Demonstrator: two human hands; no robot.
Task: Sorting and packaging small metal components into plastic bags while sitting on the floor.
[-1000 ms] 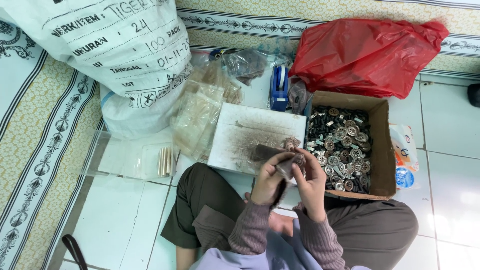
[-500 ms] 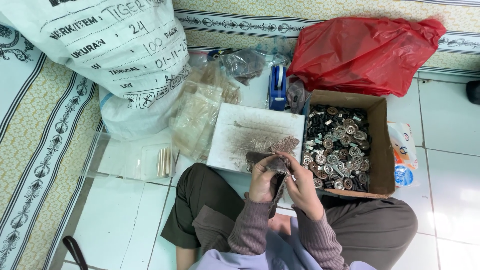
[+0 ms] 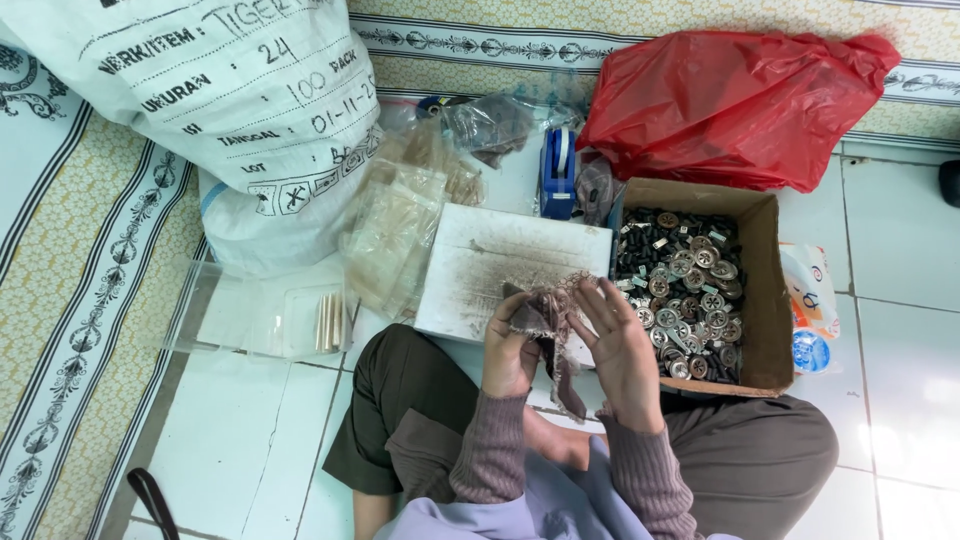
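Observation:
I sit cross-legged on a tiled floor. My left hand (image 3: 510, 350) grips a frayed brownish scrap of cloth (image 3: 548, 318) that hangs down between my hands. My right hand (image 3: 622, 345) is spread, fingers apart, its fingertips touching the cloth's upper edge. Both hands hover over the near edge of a stained white board (image 3: 490, 265). Just right of my right hand stands a brown cardboard box (image 3: 765, 290) filled with several round metal parts (image 3: 685, 285).
A large white printed sack (image 3: 215, 110) lies at the upper left. Clear plastic bags (image 3: 395, 225) lie beside the board, and a clear tray (image 3: 265, 320) holds thin sticks. A blue tape dispenser (image 3: 557, 172) and a red plastic bag (image 3: 735, 100) sit behind the box.
My hands have drawn slightly apart and nearer to me. My right hand has opened out, and the cloth now hangs from my left hand.

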